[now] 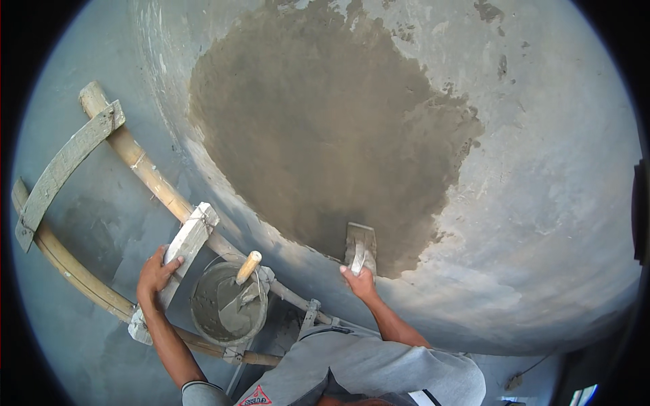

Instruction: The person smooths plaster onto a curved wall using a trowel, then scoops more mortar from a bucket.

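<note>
My right hand grips the handle of a rectangular steel plastering trowel, whose blade lies on the lower edge of a large patch of dark, wet cement on the curved grey wall. My left hand is closed on a whitish wooden rung of a bamboo ladder. Between that rung and my right hand, a bucket holds grey mortar and a second trowel with a wooden handle sticking up.
The ladder's upper rung spans two bamboo rails at the left. The paler dry wall curves round to the right. A lower floor with a small object on a cord shows at the bottom right.
</note>
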`<state>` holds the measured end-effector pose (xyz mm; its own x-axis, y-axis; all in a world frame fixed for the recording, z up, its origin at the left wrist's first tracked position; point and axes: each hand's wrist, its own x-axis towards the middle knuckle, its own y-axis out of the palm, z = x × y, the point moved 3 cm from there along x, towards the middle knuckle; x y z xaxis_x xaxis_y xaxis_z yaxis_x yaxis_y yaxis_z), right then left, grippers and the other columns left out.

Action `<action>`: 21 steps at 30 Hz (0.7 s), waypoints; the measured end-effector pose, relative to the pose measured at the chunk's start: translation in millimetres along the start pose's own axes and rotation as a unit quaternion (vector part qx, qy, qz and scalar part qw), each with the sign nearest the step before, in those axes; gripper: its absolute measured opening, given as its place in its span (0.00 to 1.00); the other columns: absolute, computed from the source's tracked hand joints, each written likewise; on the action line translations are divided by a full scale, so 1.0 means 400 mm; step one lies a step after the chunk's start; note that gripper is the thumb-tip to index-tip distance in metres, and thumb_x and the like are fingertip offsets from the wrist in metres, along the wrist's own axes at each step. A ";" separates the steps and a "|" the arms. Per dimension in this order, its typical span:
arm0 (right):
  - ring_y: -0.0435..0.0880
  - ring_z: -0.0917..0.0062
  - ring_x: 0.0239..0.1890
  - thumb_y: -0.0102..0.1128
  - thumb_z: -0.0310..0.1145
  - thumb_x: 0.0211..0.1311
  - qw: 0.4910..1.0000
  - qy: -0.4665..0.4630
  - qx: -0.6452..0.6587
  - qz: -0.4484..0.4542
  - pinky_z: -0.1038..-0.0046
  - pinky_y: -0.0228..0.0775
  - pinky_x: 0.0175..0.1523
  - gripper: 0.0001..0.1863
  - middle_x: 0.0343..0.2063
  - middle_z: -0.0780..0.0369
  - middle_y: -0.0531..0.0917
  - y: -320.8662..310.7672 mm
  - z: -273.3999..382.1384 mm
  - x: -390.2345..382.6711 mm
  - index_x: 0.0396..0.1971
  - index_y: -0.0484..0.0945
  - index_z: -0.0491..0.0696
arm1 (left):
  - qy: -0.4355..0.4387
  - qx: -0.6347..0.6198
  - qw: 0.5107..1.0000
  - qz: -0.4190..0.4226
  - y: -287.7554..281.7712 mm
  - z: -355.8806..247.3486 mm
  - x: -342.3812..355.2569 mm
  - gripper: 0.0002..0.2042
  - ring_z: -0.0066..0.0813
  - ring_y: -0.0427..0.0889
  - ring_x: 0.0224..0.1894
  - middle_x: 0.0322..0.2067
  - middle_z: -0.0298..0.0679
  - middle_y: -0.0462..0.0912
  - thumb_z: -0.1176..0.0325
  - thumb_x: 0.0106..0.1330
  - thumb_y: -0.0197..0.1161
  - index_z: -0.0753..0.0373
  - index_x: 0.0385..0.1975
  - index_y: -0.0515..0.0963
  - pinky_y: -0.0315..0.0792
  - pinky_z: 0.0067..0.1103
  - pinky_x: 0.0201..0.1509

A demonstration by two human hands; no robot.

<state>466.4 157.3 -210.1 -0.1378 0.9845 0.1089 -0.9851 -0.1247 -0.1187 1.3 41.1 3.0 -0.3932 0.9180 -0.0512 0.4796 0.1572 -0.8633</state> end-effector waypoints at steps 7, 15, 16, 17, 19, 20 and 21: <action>0.72 0.82 0.16 0.56 0.38 0.65 0.956 -0.194 0.222 -0.005 0.78 0.65 0.23 0.15 0.13 0.65 0.74 -0.099 0.632 0.078 0.21 0.71 0.44 | 0.014 0.010 1.000 -0.007 0.018 0.044 0.010 0.31 0.50 0.81 0.43 0.39 0.56 0.81 0.48 0.55 0.60 0.66 0.53 0.71 0.70 0.33 0.48; 0.69 0.86 0.17 0.62 0.38 0.60 0.999 -0.018 0.000 -0.041 0.77 0.61 0.23 0.18 0.12 0.70 0.72 -0.053 0.005 0.000 0.14 0.71 0.48 | 0.021 0.022 0.999 -0.014 0.007 0.033 0.021 0.32 0.52 0.80 0.43 0.39 0.57 0.80 0.46 0.54 0.60 0.66 0.51 0.71 0.69 0.36 0.47; 0.69 0.85 0.17 0.61 0.38 0.61 0.999 0.026 0.003 -0.031 0.77 0.61 0.23 0.17 0.12 0.70 0.71 -0.041 -0.070 -0.027 0.14 0.72 0.48 | 0.015 0.020 1.000 -0.017 0.007 0.035 0.012 0.32 0.52 0.80 0.43 0.39 0.57 0.80 0.46 0.54 0.60 0.66 0.51 0.71 0.69 0.36 0.47; 0.69 0.85 0.17 0.61 0.38 0.61 0.997 0.070 0.004 -0.024 0.77 0.61 0.23 0.17 0.12 0.70 0.71 -0.030 -0.106 -0.048 0.15 0.72 0.48 | 0.016 0.033 0.999 -0.015 0.010 0.040 0.008 0.33 0.53 0.80 0.44 0.39 0.57 0.80 0.45 0.54 0.60 0.66 0.52 0.70 0.69 0.36 0.48; 0.70 0.85 0.17 0.60 0.38 0.62 1.000 -0.001 0.011 -0.007 0.78 0.61 0.22 0.17 0.12 0.70 0.72 -0.004 0.042 0.040 0.16 0.72 0.48 | 0.004 0.044 0.999 -0.025 0.005 0.051 0.026 0.33 0.53 0.79 0.44 0.40 0.57 0.80 0.45 0.54 0.60 0.67 0.52 0.70 0.69 0.35 0.49; 0.70 0.85 0.17 0.59 0.38 0.62 0.998 -0.060 0.018 -0.005 0.78 0.61 0.22 0.16 0.12 0.70 0.72 0.003 0.176 0.064 0.16 0.72 0.48 | 0.013 0.047 0.998 -0.032 0.012 0.051 0.023 0.33 0.53 0.79 0.45 0.40 0.57 0.80 0.45 0.54 0.60 0.67 0.52 0.70 0.69 0.35 0.50; 0.71 0.84 0.17 0.57 0.38 0.64 0.990 -0.087 0.112 -0.003 0.78 0.63 0.22 0.16 0.13 0.68 0.73 0.012 0.357 0.087 0.18 0.71 0.47 | 0.021 0.051 0.998 -0.036 0.018 0.050 0.015 0.33 0.53 0.79 0.45 0.41 0.57 0.80 0.45 0.53 0.60 0.67 0.53 0.70 0.69 0.35 0.50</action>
<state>442.3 173.3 -65.9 -0.1285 0.9514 0.2798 -0.9814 -0.1625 0.1020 -13.3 40.5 -13.6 -0.3891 0.9206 0.0328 0.3675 0.1877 -0.9109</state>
